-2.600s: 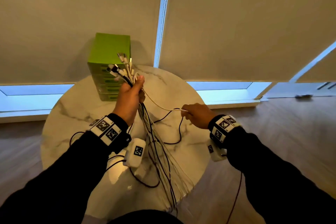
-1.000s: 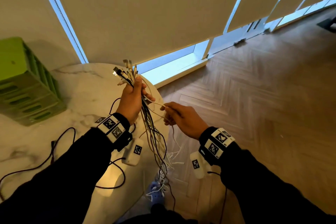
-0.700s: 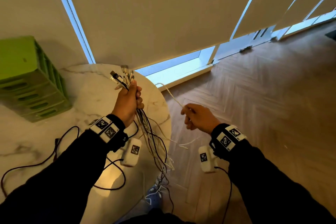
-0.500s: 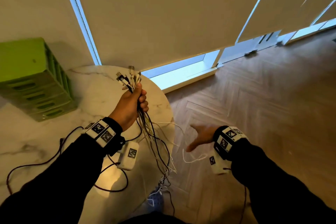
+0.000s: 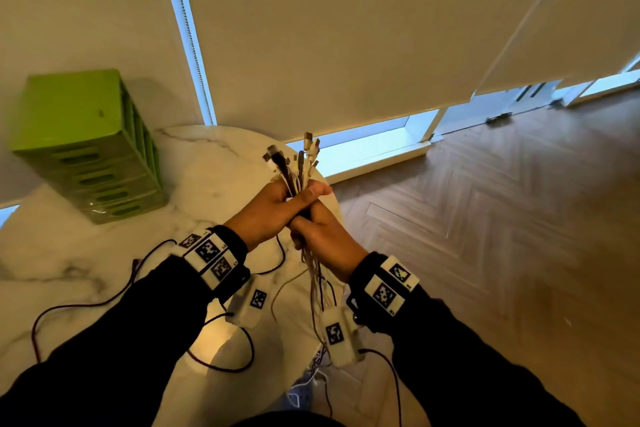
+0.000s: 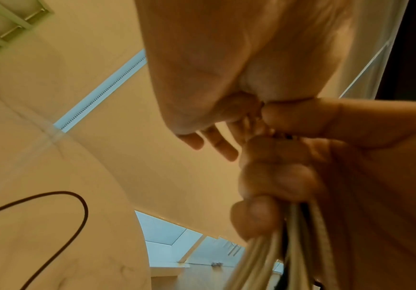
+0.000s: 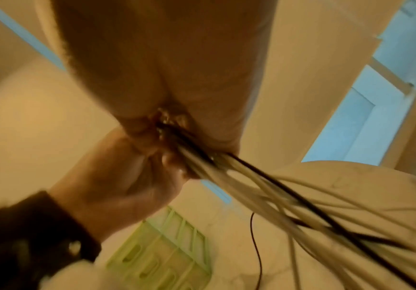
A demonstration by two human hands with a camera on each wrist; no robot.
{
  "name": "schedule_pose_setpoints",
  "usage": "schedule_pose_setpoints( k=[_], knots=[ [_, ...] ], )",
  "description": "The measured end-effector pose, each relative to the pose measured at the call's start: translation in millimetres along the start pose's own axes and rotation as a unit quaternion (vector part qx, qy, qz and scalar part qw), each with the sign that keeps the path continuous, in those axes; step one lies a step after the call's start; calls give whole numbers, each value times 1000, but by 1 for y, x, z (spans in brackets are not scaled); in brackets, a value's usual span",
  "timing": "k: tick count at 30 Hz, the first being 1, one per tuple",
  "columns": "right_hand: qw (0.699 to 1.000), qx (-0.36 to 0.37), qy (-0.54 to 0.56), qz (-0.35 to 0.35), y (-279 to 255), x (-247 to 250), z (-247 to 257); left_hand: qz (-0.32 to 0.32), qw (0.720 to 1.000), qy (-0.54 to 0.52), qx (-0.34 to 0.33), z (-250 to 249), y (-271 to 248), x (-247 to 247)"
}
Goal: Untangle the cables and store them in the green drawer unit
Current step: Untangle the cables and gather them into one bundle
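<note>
A bundle of white and black cables point(image 5: 300, 163) stands plugs-up over the table's right edge, its strands hanging down past the rim point(image 5: 317, 284). My left hand point(image 5: 294, 196) grips the bundle just under the plugs. My right hand point(image 5: 317, 230) is pressed against it from below, fingers point(image 6: 276, 176) curled round the same strands point(image 7: 263, 188). The green drawer unit point(image 5: 86, 149) stands at the table's back left, all drawers closed, well clear of both hands; it also shows in the right wrist view point(image 7: 162, 255).
The round marble table point(image 5: 104, 253) carries a loose dark cable point(image 5: 86, 305) near its left front. More cable ends dangle to the wooden floor point(image 5: 485, 236) by my feet point(image 5: 304, 388). Roller blinds and a low window sill close off the back.
My right hand, hanging open over the floor after dropping a white cable, has risen and closed on the bundle right under my left hand. The left hand kept its grip.
</note>
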State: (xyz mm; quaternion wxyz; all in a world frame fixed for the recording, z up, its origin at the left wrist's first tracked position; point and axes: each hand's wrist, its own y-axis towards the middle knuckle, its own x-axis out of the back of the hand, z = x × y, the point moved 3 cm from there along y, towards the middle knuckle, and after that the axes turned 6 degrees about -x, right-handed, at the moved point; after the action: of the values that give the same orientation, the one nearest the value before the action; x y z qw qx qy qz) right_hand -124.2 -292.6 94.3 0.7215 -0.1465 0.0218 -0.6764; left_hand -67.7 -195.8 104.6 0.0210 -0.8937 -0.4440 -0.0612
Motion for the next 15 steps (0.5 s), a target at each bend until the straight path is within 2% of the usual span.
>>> schedule_pose_setpoints(
  k=[4,6,8,11,15],
  knots=[
    [999,5,31,-7,-6,-1,7,-40,998,-38,30,1,2,1],
    [999,-16,37,1,-6,0,9,-102,985,-140,-8,2,4,1],
    [998,-42,49,27,-7,0,11,-156,956,-238,-68,1,7,6],
    [993,-79,56,67,-9,-1,15,-153,960,-186,-139,-12,12,13],
    [990,-93,75,74,-5,0,17,-160,970,-104,-154,-18,17,15]
  ],
)
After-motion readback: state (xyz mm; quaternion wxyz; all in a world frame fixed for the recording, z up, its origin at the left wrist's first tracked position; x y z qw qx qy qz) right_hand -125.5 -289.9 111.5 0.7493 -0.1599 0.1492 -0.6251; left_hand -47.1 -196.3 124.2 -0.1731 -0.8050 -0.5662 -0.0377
